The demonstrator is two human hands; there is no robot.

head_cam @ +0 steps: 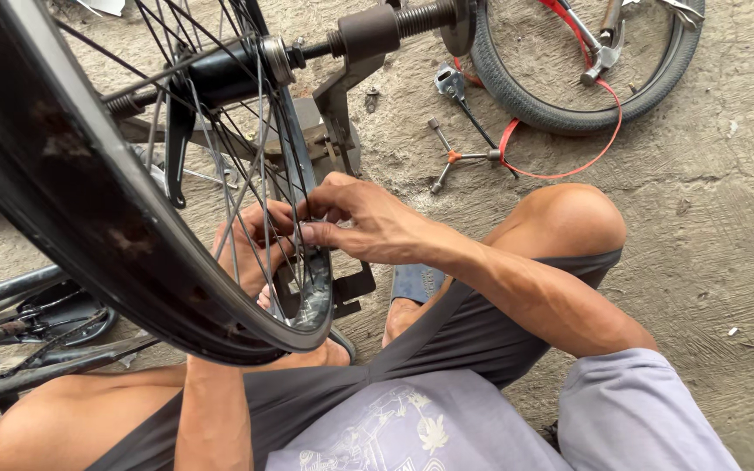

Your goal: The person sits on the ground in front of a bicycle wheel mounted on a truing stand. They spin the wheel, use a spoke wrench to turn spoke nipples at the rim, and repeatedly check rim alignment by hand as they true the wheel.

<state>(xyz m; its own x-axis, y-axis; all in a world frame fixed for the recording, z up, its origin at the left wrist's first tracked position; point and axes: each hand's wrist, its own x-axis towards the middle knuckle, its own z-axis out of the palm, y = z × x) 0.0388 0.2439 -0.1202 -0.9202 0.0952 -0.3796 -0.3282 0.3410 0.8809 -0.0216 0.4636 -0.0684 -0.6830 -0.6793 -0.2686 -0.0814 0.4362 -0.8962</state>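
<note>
Rim is sitting bare, no tyre on it, in a metal stand on the concrete floor, filling the left of the head view. Axle is resting across the stand's top. Right hand is reaching in from the right, fingertips pinching closed on a spoke close to the rim's inner edge. Left hand is sitting behind the spokes, partly hidden, fingers curled near the same spot; can't tell what, if anything, it's gripping. Person is squatting, both knees up, sandal showing between them under the rim. Three-way wrench is lying on the floor beyond the stand. Just beside it, red cable is looping out of a loose tyre at top right. Tools inside the tyre are too small to name.
</note>
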